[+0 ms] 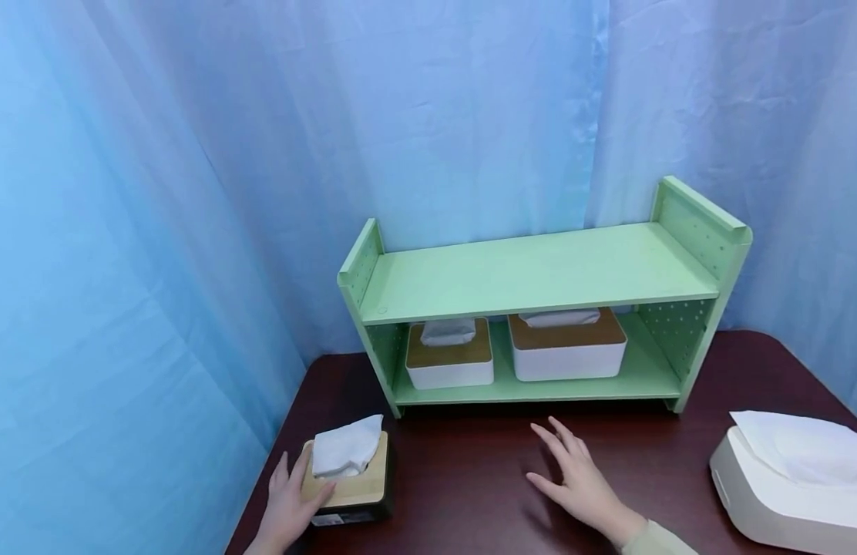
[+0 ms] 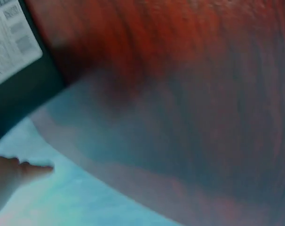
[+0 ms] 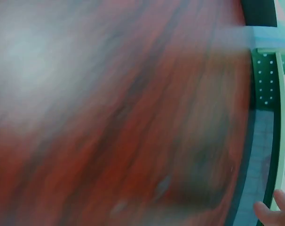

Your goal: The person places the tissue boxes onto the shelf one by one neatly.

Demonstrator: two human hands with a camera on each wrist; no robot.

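A black tissue box (image 1: 351,482) with a bamboo lid and a white tissue sticking out stands at the table's front left corner. My left hand (image 1: 290,497) grips it from the near left, fingers along its side and thumb over the lid. The left wrist view shows the box's black side with a white label (image 2: 13,42) and one fingertip (image 2: 25,170). My right hand (image 1: 574,478) is open, fingers spread, low over the dark wooden table (image 1: 470,462) in front of the shelf. Its fingertips (image 3: 274,214) show in the right wrist view.
A green two-level shelf (image 1: 539,274) stands at the back of the table, with its side panel (image 3: 267,80) in the right wrist view. Two white tissue boxes (image 1: 449,356) (image 1: 566,345) with brown lids sit on its lower level. A large white tissue dispenser (image 1: 792,482) lies at the right. Blue curtains surround the table.
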